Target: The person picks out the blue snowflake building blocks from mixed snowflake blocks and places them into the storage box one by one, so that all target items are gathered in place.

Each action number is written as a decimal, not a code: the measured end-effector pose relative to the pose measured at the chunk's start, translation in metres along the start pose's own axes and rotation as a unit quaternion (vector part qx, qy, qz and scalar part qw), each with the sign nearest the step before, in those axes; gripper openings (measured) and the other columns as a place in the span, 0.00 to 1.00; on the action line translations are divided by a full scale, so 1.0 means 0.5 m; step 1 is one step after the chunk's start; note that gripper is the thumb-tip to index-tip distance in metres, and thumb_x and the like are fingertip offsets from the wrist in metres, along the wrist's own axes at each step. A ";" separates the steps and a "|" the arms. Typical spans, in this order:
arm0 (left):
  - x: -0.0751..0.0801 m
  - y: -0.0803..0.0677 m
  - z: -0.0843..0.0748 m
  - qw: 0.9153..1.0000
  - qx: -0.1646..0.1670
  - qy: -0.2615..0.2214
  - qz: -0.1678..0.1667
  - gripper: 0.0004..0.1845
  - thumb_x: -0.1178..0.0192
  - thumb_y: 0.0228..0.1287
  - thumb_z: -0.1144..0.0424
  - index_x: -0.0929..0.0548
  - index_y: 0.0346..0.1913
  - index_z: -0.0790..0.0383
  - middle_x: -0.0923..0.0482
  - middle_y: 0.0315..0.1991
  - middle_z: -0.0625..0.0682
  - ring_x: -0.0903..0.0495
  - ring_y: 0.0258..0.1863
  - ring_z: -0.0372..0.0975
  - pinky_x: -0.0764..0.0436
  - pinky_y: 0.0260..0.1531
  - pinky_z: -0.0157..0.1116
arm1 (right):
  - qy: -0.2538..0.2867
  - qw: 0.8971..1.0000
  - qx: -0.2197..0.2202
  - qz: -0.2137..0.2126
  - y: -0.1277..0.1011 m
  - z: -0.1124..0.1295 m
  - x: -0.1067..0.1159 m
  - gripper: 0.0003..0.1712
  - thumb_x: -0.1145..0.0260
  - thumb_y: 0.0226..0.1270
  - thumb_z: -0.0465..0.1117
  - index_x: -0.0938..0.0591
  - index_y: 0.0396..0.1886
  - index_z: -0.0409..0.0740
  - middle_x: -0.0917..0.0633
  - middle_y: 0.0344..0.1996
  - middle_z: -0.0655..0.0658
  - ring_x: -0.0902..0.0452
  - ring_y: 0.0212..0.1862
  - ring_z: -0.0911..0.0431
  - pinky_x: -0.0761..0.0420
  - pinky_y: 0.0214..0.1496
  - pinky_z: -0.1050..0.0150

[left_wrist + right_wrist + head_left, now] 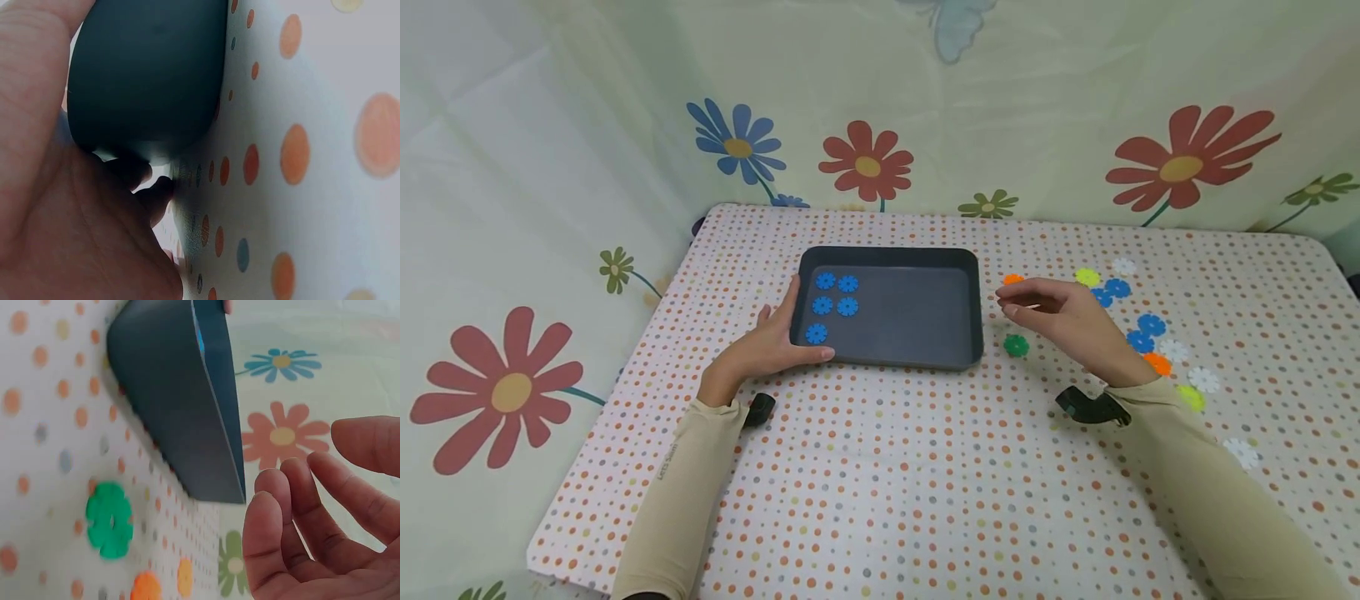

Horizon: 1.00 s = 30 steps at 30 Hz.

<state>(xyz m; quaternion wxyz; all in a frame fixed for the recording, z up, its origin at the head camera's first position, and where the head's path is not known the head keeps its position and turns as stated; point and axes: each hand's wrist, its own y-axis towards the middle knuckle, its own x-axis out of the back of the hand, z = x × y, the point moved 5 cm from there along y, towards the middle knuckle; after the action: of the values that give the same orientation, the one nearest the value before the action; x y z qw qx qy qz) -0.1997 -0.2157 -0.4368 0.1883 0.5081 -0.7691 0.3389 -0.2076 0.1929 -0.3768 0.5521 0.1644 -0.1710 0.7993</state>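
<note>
Holding the dark rectangular plastic tray (897,354) at its nine-o'clock corner, the left hand (765,347) is gripping something seemingly light and stiff, while the right hand (1060,317) is hovering at three o'clock, fingers (294,506) relaxed, empty.

A play corner was shown: the desk (925,500) was covered with a dotted cloth, and flowered sheets (550,167) were hung around it.
</note>
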 end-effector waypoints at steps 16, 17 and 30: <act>0.002 -0.002 0.000 1.000 0.009 0.003 -0.002 0.74 0.26 0.57 0.30 0.78 0.85 0.33 0.73 0.88 0.47 0.81 0.82 0.61 0.55 0.75 0.71 | -0.079 0.996 0.027 -0.033 -0.078 -0.075 0.081 0.22 0.33 0.80 0.33 0.20 0.69 0.32 0.17 0.62 0.33 0.17 0.50 0.68 0.19 0.47 0.78; 0.003 -0.002 0.000 1.000 0.009 0.004 -0.002 0.74 0.26 0.57 0.30 0.78 0.85 0.33 0.73 0.88 0.47 0.81 0.82 0.61 0.55 0.75 0.71 | -0.086 0.995 0.027 -0.036 -0.081 -0.082 0.086 0.22 0.33 0.80 0.33 0.20 0.69 0.31 0.17 0.61 0.32 0.18 0.49 0.69 0.20 0.47 0.78; 0.003 -0.002 -0.003 1.000 0.009 0.005 -0.001 0.74 0.26 0.58 0.31 0.79 0.85 0.34 0.73 0.88 0.47 0.81 0.82 0.61 0.57 0.76 0.70 | -0.199 0.977 -0.043 -0.060 -0.118 -0.157 0.147 0.23 0.32 0.81 0.39 0.20 0.66 0.27 0.20 0.59 0.29 0.24 0.55 0.35 0.30 0.39 0.83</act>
<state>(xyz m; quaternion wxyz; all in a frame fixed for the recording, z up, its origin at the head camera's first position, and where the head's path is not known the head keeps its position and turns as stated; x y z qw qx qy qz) -0.1996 -0.2158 -0.4346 0.1883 0.5088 -0.7645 0.3481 -0.1827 0.3091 -0.4077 0.5606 0.3057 -0.3015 0.7081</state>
